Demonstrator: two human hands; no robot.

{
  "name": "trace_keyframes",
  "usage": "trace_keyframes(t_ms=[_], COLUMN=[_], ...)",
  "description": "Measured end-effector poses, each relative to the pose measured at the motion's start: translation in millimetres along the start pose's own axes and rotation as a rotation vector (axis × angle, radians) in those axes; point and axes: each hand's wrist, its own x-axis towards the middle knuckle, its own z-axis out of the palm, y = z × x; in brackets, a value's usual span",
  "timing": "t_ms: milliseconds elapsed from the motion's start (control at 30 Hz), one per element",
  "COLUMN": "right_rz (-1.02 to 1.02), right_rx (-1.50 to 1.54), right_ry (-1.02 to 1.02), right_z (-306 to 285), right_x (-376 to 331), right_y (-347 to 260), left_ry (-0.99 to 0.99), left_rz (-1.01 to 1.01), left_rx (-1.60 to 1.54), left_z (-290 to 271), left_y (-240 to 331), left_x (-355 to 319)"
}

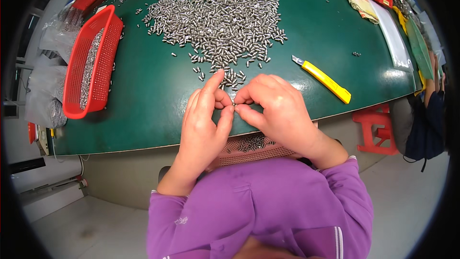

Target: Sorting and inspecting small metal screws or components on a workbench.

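A green worktable (158,105) carries one heap of small metal pins (225,14), too many to count, within reach. One red mesh basket (91,62) sits left, another pinkish basket (254,151) in our lap; one yellow utility knife (322,79) right. Our left hand (203,124) and right hand (278,108) pinch one pin (234,107) between fingertips.

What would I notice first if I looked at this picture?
First, the huge heap of small shiny metal pins spread over the dark green table, at its far middle. Just below it, the left hand and right hand meet fingertip to fingertip, seemingly pinching one tiny pin between them. The bright red plastic mesh basket on the left and the yellow utility knife on the right stand out too.
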Motion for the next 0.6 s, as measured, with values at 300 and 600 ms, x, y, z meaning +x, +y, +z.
trace_keyframes(t_ms=[300,600], right_rz=[-0.020,-0.061], right_rx=[0.029,0.081], right_ry=[-0.010,-0.032], right_z=[1.5,1.4], right_x=[-3.0,-0.1], right_y=[-0.6,-0.2], left_ry=[-0.036,-0.019], left_rz=[-0.013,-0.016], left_rx=[0.017,0.039], left_z=[-5.7,-6.4], left_y=[4.2,3.9], left_x=[-3.2,-5.9])
